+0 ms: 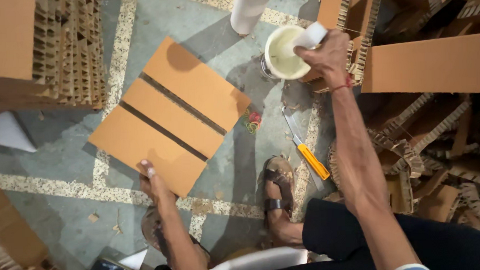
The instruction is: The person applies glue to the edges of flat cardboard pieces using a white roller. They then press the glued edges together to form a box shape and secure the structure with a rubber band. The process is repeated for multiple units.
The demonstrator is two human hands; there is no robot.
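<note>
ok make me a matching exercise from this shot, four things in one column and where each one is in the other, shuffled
Things:
1. cardboard panel
2. utility knife
3. white tub
4. rubber bands

Places:
A. on the floor just right of the panel's edge
B. under the right hand, which dips a white strip into it
C. flat on the floor, near corner held by the left hand
D. on the floor beside the sandalled foot, orange handle toward the person

Pairs: 1-C, 2-D, 3-B, 4-A
</note>
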